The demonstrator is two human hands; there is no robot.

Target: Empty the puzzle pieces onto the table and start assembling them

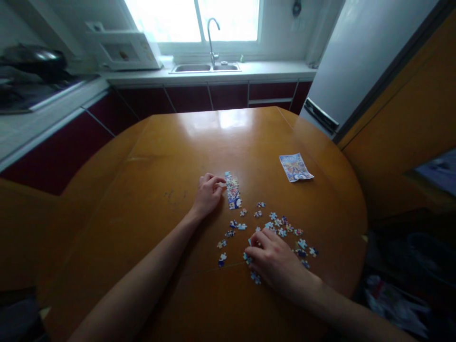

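A joined strip of jigsaw puzzle (233, 191) lies near the middle of the table, with a blue and white picture at its near end. My left hand (209, 194) rests at its left side, fingers loosely bent and apart, fingertips at the strip's edge. Over the loose puzzle pieces (282, 232) to the right, my right hand (274, 259) has its fingers curled in. Small bits of puzzle show by its fingertips; whether one is pinched is hidden. More pieces lie around it, such as a dark blue and white piece (222, 259) on the left.
A creased picture sheet (296, 167) lies on the round wooden table (160, 152) at the right. Beyond the table are a sink (192, 68) with a tap, a microwave (123, 51), a stove with a wok (33, 59) and a fridge (359, 61).
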